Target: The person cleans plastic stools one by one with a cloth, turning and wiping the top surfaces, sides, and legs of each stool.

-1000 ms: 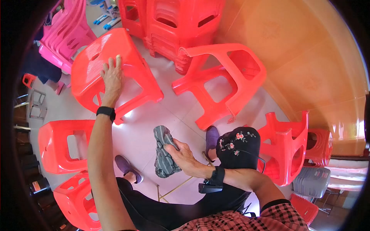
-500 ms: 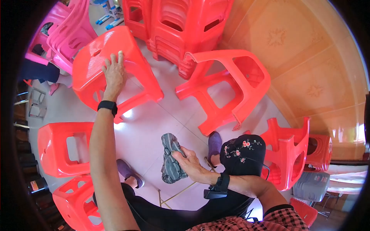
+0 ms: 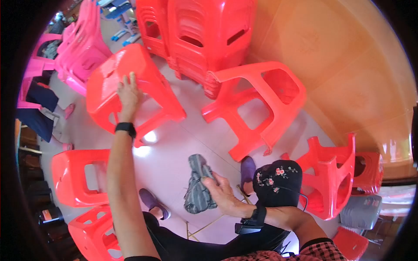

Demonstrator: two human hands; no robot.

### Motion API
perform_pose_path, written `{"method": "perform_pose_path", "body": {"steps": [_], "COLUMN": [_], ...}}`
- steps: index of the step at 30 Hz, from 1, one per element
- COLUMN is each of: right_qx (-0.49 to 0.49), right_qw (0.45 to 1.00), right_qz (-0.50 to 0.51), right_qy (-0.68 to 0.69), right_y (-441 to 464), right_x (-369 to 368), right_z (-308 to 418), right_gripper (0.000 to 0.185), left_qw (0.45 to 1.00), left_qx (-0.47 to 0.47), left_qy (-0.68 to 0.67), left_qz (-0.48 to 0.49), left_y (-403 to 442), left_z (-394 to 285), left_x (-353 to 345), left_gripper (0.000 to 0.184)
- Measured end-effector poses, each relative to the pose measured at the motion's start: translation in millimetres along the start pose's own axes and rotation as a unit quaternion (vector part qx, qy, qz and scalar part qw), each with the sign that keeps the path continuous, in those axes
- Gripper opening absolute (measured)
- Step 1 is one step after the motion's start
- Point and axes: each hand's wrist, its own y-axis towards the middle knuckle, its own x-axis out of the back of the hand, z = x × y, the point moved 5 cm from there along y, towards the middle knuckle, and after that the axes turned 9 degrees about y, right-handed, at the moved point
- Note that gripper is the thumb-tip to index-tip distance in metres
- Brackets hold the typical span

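My left hand (image 3: 129, 98), a dark band on its wrist, rests with fingers spread on the side of a red plastic stool (image 3: 115, 71) that stands tilted at the upper left. Bunched in my right hand (image 3: 222, 191) is a grey striped cloth (image 3: 199, 187), held above the floor between my feet. Another red stool (image 3: 261, 108) lies on its side beyond my right knee. Part of the cloth is hidden by my right hand's fingers.
Stacked red stools (image 3: 209, 35) stand at the top, beside an orange tiled wall (image 3: 339, 65). More red stools lie at left (image 3: 80, 178) and right (image 3: 328, 178). Pink chairs (image 3: 82, 52) and a person's dark-clothed legs (image 3: 41, 95) are at the upper left.
The view has shifted, bringing more of the pink chairs and the person's legs into sight. The cloth hangs a little differently in my right hand. My left hand remains on the stool.
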Motion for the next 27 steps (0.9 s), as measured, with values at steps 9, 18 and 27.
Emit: {"method": "perform_pose_path", "body": {"steps": [9,18,27], "right_qx": [0.107,0.002,0.179], "right_qw": [0.991,0.999,0.972], "right_qz": [0.076,0.039,-0.023], "right_qy": [-0.027,0.03,-0.153], "right_y": [-9,18,14], "right_x": [-4,8,11], "right_z": [45,-21,5], "right_gripper": [0.034,0.03,0.019], "left_qw": [0.92,0.801,0.842], "left_qx": [-0.168,-0.351,-0.357], "left_qy": [-0.336,-0.318,-0.257], "left_qz": [0.11,0.366,0.312], "left_y": [-104,-91,-134], "left_z": [-149,-270,-398], "left_x": [60,191,169], "left_gripper": [0.058,0.075,0.081]}}
